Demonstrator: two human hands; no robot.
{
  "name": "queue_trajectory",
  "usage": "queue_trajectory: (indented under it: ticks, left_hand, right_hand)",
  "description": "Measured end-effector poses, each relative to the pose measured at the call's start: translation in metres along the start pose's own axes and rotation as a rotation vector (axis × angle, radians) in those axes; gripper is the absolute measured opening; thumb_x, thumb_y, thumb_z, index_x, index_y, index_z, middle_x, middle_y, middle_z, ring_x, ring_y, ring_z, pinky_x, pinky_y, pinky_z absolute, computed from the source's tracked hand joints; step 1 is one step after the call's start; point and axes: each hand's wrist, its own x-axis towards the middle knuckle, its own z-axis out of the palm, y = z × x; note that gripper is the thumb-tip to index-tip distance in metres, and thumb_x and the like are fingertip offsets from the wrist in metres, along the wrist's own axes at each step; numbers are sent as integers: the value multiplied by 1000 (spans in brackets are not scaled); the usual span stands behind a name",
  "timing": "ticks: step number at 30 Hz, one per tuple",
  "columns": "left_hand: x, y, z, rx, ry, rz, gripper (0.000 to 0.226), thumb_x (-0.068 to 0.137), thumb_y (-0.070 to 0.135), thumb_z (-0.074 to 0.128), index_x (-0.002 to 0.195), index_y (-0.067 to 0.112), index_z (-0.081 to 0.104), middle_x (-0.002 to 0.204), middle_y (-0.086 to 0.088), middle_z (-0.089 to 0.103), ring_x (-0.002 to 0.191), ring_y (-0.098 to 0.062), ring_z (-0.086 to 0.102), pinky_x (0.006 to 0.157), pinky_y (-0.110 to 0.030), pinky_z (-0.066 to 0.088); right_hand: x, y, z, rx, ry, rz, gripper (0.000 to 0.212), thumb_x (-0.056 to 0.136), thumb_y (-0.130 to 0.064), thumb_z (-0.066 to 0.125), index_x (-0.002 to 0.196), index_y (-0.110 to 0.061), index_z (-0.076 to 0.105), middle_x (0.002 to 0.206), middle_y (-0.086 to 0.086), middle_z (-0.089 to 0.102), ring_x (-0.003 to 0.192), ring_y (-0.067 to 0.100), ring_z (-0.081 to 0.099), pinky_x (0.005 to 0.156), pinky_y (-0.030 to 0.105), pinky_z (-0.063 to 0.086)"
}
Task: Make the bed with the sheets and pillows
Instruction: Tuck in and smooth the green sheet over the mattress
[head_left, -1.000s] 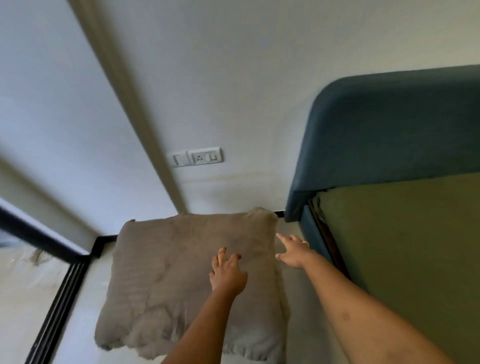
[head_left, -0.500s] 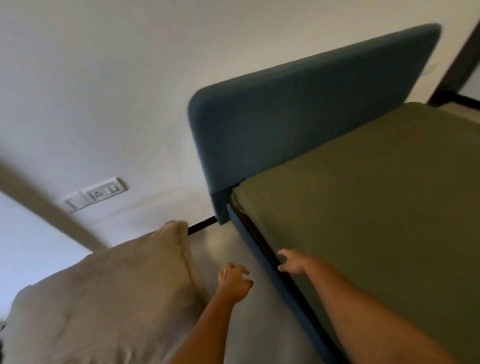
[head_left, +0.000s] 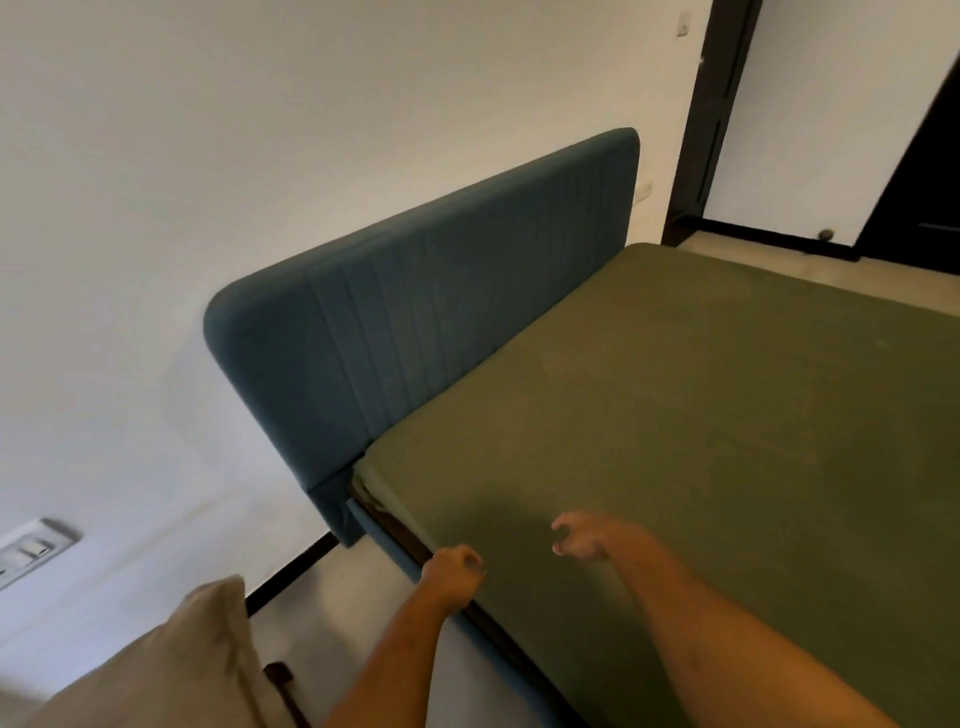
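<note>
Two hands are out in front of you, so start at the fingers. Your left hand (head_left: 451, 571) has its fingers curled in tight at the near edge of the olive-green sheet (head_left: 701, 441), right where the fabric meets the blue bed frame (head_left: 384, 545); whether cloth is actually pinched inside that fist, you cannot tell from this angle. Your right hand (head_left: 582, 535) hangs just above the sheet with fingers spread and loosely hooked, holding nothing.

Move outward, and both bare forearms run back toward the bottom of the view, the right one over the mattress, the left one crossing the frame's side rail. At the corner near the blue headboard (head_left: 415, 332), the sheet lifts a little and a dark gap shows beneath it. Elsewhere the sheet lies flat across the whole bed surface.

Down at your lower left, the beige pillow (head_left: 171, 670) sits off the bed, well apart from the sheet, beside the white wall (head_left: 208, 130). A switch plate (head_left: 31, 548) is mounted low on that wall, too blurred to read any marking. Far right, a dark door frame (head_left: 711, 104) rises past the bed. No lettering or brand is legible anywhere.
</note>
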Motion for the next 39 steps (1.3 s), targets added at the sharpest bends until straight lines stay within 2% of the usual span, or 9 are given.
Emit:
queue_trajectory:
  ticks: [4,8,12,15,21,26,31,36,39]
  left_hand:
    - [40,-14,-20,-30,-58,-15,22,91,23,58,111,14,62,117,-5,62,110,-20,58,95,-29,45]
    - [94,-45,-59,-58,-104,-43,4,92,19,56,89,21,56,106,-5,62,100,-18,58,90,-30,46]
    - [165,-75,-113,-8,-113,-53,22,92,16,57,76,27,47,101,-3,57,96,-15,55,86,-25,44]
    - [216,-96,-148,50,-121,-56,5,93,15,55,91,18,58,105,-5,57,97,-16,55,78,-20,38]
    - [372,-166,-168,70,-101,-191,35,94,33,54,124,15,56,124,-6,60,114,-23,56,95,-34,45]
    - [467,-224,-144,36,13,-314,54,94,48,49,135,12,45,131,-10,56,118,-30,54,95,-41,46]
    - [525,-248,-131,-25,45,-368,52,91,56,49,109,7,54,112,-16,62,101,-30,60,81,-36,47]
    - [557,-268,-137,-69,-42,-410,76,83,64,55,124,0,51,113,-14,65,97,-26,63,72,-34,53]
    - [555,-274,-131,-276,-54,-401,52,91,51,54,112,3,56,108,-11,64,92,-29,66,70,-36,54]
  right_hand:
    - [28,-5,-9,-27,-38,28,53,98,-33,50,146,-16,36,153,6,33,140,24,33,113,30,27]
    - [78,-29,-25,-32,-56,27,51,98,-33,49,145,-16,37,153,5,32,140,22,32,113,29,26]
    - [144,-70,-37,-35,-64,44,48,98,-34,49,143,-19,40,150,3,37,138,21,36,111,28,29]
    - [198,-107,-33,-10,-96,44,46,98,-35,49,141,-23,42,143,3,47,129,21,46,106,30,38]
    - [341,-178,22,-37,-108,-70,39,96,-42,47,132,-26,47,121,-1,60,105,15,59,86,32,52]
    - [418,-206,84,-202,-51,-155,42,93,-47,50,122,-17,50,119,5,61,110,25,58,82,35,48]
    - [466,-212,109,-310,-5,-171,50,91,-53,52,120,-13,49,115,8,61,107,26,57,75,33,43]
    - [492,-223,118,-363,13,-291,38,96,-44,49,112,-10,55,107,7,61,102,26,58,67,30,32]
    - [499,-231,126,-357,29,-303,21,100,-23,45,110,-11,59,105,5,65,100,25,62,67,29,33]
